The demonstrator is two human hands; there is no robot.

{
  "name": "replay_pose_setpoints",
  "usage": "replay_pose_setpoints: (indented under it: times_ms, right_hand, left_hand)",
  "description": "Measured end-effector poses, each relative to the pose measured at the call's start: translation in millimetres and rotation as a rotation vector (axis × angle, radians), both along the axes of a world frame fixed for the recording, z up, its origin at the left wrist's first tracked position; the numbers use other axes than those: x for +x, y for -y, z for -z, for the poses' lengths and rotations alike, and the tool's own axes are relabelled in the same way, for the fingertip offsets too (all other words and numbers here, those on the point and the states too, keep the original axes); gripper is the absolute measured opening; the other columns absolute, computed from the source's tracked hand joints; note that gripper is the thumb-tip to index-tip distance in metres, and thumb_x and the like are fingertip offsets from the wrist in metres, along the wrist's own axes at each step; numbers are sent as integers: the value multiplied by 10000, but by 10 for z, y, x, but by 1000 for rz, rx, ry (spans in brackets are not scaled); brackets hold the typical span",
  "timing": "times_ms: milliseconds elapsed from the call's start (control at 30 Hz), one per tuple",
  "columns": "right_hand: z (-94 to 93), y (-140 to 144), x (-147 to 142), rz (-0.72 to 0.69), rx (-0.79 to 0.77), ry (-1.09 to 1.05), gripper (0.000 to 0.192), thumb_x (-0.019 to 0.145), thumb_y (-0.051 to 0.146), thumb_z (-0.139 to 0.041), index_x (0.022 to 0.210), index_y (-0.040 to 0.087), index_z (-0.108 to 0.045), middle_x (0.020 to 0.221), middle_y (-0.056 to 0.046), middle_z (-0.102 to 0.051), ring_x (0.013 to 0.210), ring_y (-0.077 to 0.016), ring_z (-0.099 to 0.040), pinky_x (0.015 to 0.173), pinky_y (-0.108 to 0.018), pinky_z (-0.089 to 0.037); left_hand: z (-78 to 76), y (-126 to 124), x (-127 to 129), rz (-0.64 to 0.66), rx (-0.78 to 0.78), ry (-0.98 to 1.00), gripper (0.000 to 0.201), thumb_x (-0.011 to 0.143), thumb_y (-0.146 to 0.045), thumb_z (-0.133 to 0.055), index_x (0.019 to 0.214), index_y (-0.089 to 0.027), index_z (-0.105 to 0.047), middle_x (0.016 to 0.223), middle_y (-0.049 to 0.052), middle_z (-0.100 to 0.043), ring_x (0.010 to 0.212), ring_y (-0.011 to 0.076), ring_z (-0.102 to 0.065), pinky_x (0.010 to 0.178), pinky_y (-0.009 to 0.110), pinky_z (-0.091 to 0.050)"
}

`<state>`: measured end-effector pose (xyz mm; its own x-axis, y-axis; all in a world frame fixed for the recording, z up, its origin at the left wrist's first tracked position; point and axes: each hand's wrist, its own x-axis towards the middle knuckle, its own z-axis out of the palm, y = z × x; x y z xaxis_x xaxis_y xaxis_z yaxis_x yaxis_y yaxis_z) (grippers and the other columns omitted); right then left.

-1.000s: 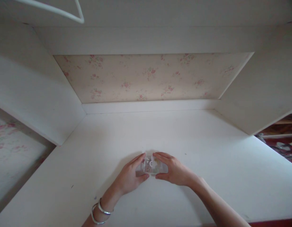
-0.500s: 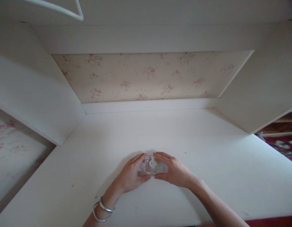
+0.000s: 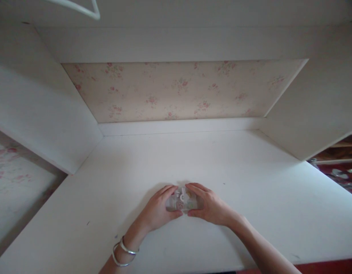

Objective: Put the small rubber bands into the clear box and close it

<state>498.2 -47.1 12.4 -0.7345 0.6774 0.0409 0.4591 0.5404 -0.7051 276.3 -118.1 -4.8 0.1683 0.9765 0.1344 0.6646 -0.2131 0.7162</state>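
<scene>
A small clear plastic box [image 3: 181, 199] lies between my two hands near the front middle of the white desktop. Small coloured items show through it, too blurred to name. My left hand [image 3: 161, 207] curves around its left end, fingers on the far side and thumb on the near side. Around the right end, my right hand [image 3: 207, 205] grips it the same way. The fingertips of both hands nearly meet over the middle. Two silver bangles [image 3: 125, 253] circle my left wrist.
White side panels [image 3: 44, 99] [image 3: 301, 106] and an upper board [image 3: 176, 42] frame the desktop [image 3: 170, 156]. Floral wallpaper [image 3: 164, 91] covers the back. A white bent rod [image 3: 81, 8] hangs at the upper left. Beyond the right edge lie blurred shiny objects [image 3: 340, 174] on red.
Both hands stay around the clear box, with only a slight shift of the fingers. The camera view has moved very slightly.
</scene>
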Motion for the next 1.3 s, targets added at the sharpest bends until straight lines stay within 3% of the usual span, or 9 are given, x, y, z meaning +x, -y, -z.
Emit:
replay_pose_setpoints:
  times_ms: [200, 767, 967, 1100, 1300]
  right_hand:
    - [54, -5, 79, 15, -13, 15, 827, 614, 473, -755, 1337, 222, -439, 1355, -93, -454, 1206, -246, -459, 1020, -380, -373]
    - [40, -42, 86, 1, -96, -50, 792, 584, 467, -780, 1285, 212, -515, 1321, -119, -494, 1183, -272, -482, 998, -416, -391]
    - [67, -40, 79, -6, -95, -66, 743, 618, 434, -770, 1281, 216, -517, 1316, -110, -499, 1182, -256, -483, 995, -405, -395]
    - [45, -38, 73, 15, -80, -32, 736, 596, 432, -776, 1261, 224, -537, 1297, -93, -524, 1164, -260, -501, 999, -412, -388]
    - [-5, -18, 53, 11, -65, -8, 702, 610, 379, -766, 1256, 220, -541, 1294, -89, -525, 1163, -259, -500, 999, -392, -388]
  left_hand:
    - [-24, 7, 4, 10, -8, -10, 744, 583, -300, -789, 1254, -234, -473, 1274, 48, -524, 1156, 220, -492, 1023, 361, -396]
    - [2, 19, -13, 9, -61, -100, 854, 589, -487, -758, 1338, -244, -429, 1371, 82, -445, 1235, 267, -430, 1056, 422, -357]
    - [-36, 16, -1, 12, -42, -81, 838, 569, -452, -781, 1312, -248, -451, 1335, 67, -479, 1208, 259, -452, 1048, 408, -367]
    - [-90, 16, 14, 36, -20, -38, 726, 593, -359, -781, 1254, -259, -497, 1254, 44, -526, 1120, 223, -513, 993, 360, -425]
    - [-116, 13, 29, 20, -50, 14, 694, 581, -336, -790, 1218, -256, -528, 1287, 44, -489, 1155, 230, -487, 1019, 365, -406]
